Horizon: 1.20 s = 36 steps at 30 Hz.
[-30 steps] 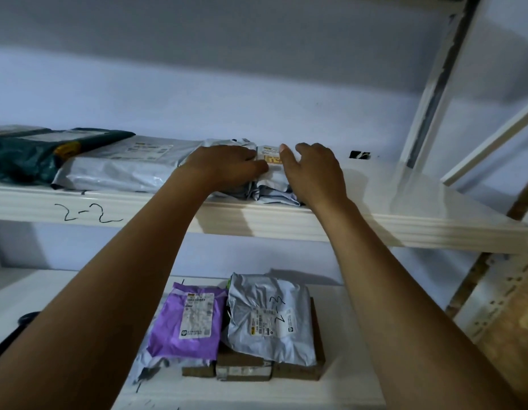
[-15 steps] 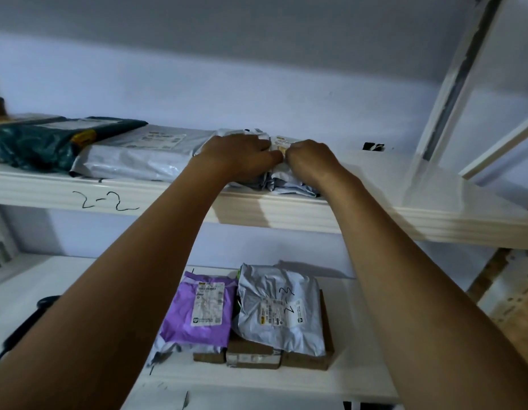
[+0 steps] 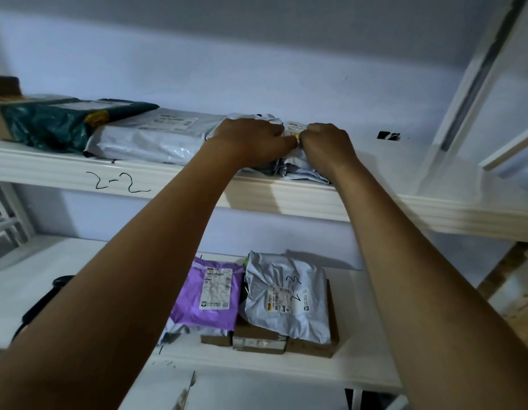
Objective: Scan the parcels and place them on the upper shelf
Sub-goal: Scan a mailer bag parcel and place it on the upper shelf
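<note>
A crumpled grey parcel with a white and yellow label lies on the upper shelf, marked "2-2". My left hand and my right hand both sit on top of it, fingers curled into the bag, knuckles almost touching. Most of the parcel is hidden under them. To its left lie a flat grey parcel and a dark green parcel. On the lower shelf a purple parcel and a grey parcel marked "2-3" rest on brown boxes.
A white shelf post rises at the right. A small black scrap lies on the upper shelf right of my hands. A black object sits at the left of the lower shelf, partly behind my left arm.
My right hand went from lying flat beside the parcel to curling onto it next to my left hand. The view has shifted slightly down and to the left.
</note>
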### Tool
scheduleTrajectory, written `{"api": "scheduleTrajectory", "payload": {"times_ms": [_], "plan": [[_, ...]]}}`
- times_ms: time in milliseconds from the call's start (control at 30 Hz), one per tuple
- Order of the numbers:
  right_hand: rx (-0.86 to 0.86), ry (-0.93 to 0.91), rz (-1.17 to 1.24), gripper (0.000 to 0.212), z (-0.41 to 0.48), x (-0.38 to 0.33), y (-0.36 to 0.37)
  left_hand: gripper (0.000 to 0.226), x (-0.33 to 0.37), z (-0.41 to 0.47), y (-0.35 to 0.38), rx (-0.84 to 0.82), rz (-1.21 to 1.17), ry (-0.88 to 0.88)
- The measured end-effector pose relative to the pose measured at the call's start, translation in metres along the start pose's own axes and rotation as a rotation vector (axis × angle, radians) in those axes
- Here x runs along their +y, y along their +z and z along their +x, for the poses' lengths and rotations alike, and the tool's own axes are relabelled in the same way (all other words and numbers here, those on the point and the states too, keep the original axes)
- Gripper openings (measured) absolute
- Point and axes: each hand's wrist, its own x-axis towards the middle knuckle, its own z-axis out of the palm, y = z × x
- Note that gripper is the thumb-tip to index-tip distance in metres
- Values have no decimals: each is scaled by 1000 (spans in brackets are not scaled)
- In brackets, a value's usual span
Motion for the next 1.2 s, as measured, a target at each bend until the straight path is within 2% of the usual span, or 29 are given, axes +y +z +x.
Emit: {"api": "scheduleTrajectory", "payload": {"times_ms": [67, 167, 200, 300, 367, 500, 733, 833, 967, 1100, 1200], "plan": [[71, 41, 137, 24, -1, 2, 3, 63, -2, -2, 0, 14, 49, 25], [173, 136, 285, 30, -7, -4, -2, 100, -1, -9, 2, 48, 213, 115], [197, 138, 297, 32, -8, -6, -1, 100, -2, -9, 5, 103, 231, 111], [212, 117, 237, 34, -14, -12, -2, 64, 1, -9, 17, 307, 131, 9], [228, 110, 206, 37, -15, -12, -1, 50, 4, -7, 23, 353, 100, 2], [271, 97, 138, 43, -16, -15, 2, 60, 2, -11, 25, 420, 99, 17], [443, 50, 18, 62, -27, -18, 0, 60, -4, -16, 29, 521, -1, 30], [498, 58, -51, 57, -32, -19, -3, 58, -4, -25, 32, 496, -52, 24], [556, 82, -132, 53, -41, -25, -2, 67, -4, -45, 39, 447, -21, 27], [558, 100, -124, 45, -64, -49, 16, 62, -8, -73, 57, 534, 79, -28], [587, 84, -105, 42, -82, -72, 41, 59, -21, -92, 65, 587, 38, -73]]}}
